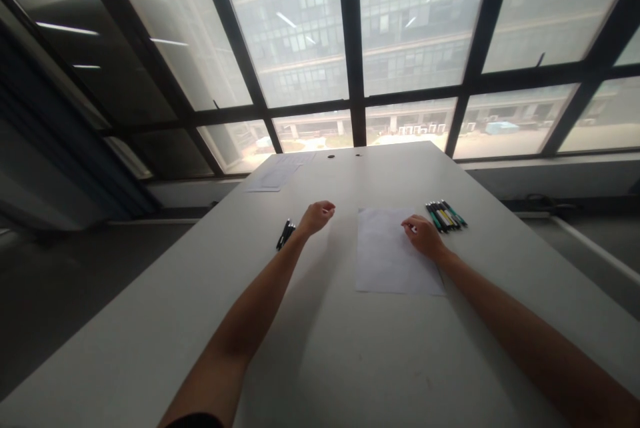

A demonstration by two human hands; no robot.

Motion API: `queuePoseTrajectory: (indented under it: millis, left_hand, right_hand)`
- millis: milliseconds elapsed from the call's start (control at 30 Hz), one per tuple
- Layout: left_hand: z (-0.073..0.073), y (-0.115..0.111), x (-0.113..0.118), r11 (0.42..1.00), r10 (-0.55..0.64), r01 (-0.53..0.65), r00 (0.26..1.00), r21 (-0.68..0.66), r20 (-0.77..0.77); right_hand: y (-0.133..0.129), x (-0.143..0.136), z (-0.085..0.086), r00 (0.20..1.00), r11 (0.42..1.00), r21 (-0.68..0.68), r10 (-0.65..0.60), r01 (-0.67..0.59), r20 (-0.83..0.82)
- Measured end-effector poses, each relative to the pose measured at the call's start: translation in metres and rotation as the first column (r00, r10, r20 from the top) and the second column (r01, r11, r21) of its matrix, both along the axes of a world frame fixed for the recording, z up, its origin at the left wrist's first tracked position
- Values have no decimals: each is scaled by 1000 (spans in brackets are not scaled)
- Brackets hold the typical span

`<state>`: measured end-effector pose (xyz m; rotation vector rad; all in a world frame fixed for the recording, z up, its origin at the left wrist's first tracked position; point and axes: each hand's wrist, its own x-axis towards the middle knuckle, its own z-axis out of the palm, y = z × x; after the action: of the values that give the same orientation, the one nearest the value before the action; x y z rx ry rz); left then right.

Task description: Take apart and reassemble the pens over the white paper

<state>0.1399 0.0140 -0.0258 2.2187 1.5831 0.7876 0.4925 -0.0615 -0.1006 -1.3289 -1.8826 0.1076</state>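
The left forearm (pixel 267 301) partly occludes the black pens (pixel 283 236). The right hand (pixel 423 236) covers part of the white sheet (pixel 383 255); grip contents indeterminable. Bench (pixel 320 361) near edge: cropped. Far-left papers (pixel 273 177): text illegible.

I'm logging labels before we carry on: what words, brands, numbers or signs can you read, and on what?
No text can be read in this view.
Nearer white sheet: no writing visible.
Pens on the right: any brand is too small to read.
Dark pens on the left: likewise too small.
Papers at the far left: any print is too faint to read.
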Motion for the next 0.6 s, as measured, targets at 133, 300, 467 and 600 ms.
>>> queuePoseTrajectory:
  millis: [133,300,467,600]
  left_hand:
    - [5,0,-58,983,184,-180,972,38,-149]
    - [3,-2,-118,915,398,-402,890,29,-223]
    - [-9,-1,-151,871,470,-490,849,-28,-243]
    - [-18,4,-154,861,464,-502,840,-82,-281]
  right_hand:
    - [0,-1,-3,1000,1000,0,0,0,3]
    - [1,-1,-4,1000,1000,3,-4,4,18]
    - [2,-1,-6,1000,1000,-2,0,0,20]
    - [1,-1,-4,1000,1000,-4,1,0,15]
